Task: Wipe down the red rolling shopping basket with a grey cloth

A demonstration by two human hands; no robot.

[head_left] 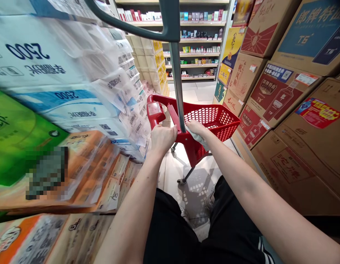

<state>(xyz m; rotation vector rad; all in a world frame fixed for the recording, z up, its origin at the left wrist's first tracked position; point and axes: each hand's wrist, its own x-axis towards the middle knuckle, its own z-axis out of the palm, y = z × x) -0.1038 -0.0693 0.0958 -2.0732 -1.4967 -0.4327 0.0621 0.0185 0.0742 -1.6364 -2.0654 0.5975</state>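
Note:
A red plastic shopping basket (214,119) on wheels stands on the tiled floor ahead of me, with a grey metal pull handle (176,73) rising from its near rim. My left hand (162,138) is closed on the near rim of the basket, left of the handle post. At the foot of the post, my right hand (196,130) presses a whitish cloth (198,138) against the rim. The basket looks empty inside.
Stacked packs of tissue paper (62,95) wall the left side of the narrow aisle. Cardboard cartons (291,102) are piled along the right. Shelves of small goods (192,47) stand at the far end. My black shorts show below.

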